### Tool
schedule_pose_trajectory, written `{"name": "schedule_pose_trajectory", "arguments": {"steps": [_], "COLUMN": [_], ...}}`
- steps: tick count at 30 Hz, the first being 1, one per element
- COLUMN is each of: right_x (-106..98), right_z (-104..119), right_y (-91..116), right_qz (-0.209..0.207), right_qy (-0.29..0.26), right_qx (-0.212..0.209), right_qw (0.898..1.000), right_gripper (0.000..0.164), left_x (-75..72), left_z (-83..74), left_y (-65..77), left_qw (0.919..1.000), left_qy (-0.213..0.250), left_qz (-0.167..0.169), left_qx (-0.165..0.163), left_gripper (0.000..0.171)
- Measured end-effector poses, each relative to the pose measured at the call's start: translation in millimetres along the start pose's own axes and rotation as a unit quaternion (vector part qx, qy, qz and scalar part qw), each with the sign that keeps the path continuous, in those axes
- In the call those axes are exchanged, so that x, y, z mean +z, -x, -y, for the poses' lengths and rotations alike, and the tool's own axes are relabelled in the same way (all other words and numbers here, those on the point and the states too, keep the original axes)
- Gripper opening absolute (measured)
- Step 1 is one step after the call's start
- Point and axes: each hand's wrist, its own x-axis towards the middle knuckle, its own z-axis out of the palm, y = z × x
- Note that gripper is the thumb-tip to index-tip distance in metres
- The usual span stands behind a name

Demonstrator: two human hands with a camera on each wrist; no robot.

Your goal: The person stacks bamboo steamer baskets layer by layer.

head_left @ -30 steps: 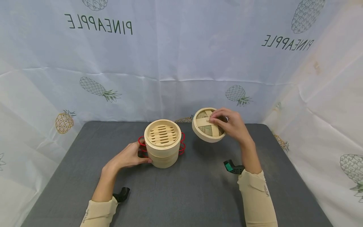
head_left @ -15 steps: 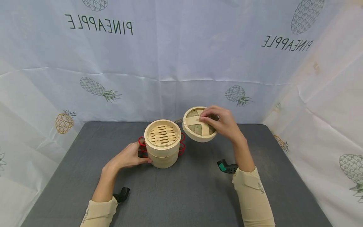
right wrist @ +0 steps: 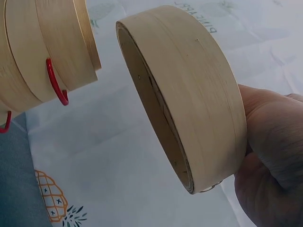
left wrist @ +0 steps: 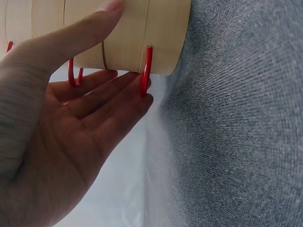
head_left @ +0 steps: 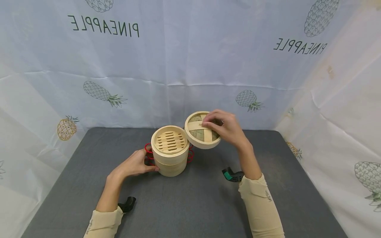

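Observation:
A stacked round bamboo steamer (head_left: 171,158) with red side handles stands upright on the table, its slatted top tier (head_left: 170,142) uncovered. My left hand (head_left: 135,162) holds its left side; in the left wrist view the thumb lies along the wall and the fingers (left wrist: 113,111) reach round by the red handles (left wrist: 147,71). With fingertips and thumb, my right hand (head_left: 224,127) pinches the woven steamer lid (head_left: 197,135) at its crossed bands. The lid hangs tilted just right of the steamer's top, and the right wrist view shows a gap between lid rim (right wrist: 189,94) and steamer (right wrist: 57,52).
A dark grey cloth covers the table (head_left: 178,208). Behind it and along the sides hangs a pale curtain (head_left: 184,59) printed with pineapples. Black wrist devices (head_left: 233,175) sit by both sleeves.
My right hand has carried the lid leftward, from well right of the steamer to close beside its top rim. The left hand and the steamer have stayed in place.

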Motion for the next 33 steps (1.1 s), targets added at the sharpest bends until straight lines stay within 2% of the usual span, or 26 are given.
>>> {"name": "schedule_pose_trajectory", "arguments": {"steps": [16,25,33], "right_x": [26,41,57], "right_z": [14,18,24], "right_y": [-16,-21,-27], "right_qz": [0.007,0.010,0.029], "right_qy": [-0.027,-0.044,-0.040], "right_qx": [-0.034,-0.043,-0.041], "right_qw": [0.999,0.998,0.998], "right_gripper": [0.007,0.006,0.005], "left_x": [-0.5,0.5,-1.0], "left_z": [-0.7,0.1,1.3], "left_y": [0.3,-0.8,0.0], "left_qw": [0.9999,0.9998,0.9997], "left_qy": [-0.014,-0.017,-0.023], "left_qz": [-0.005,-0.007,-0.006], "left_qx": [0.005,0.005,0.004], "left_gripper": [0.068,0.069,0.069]}}
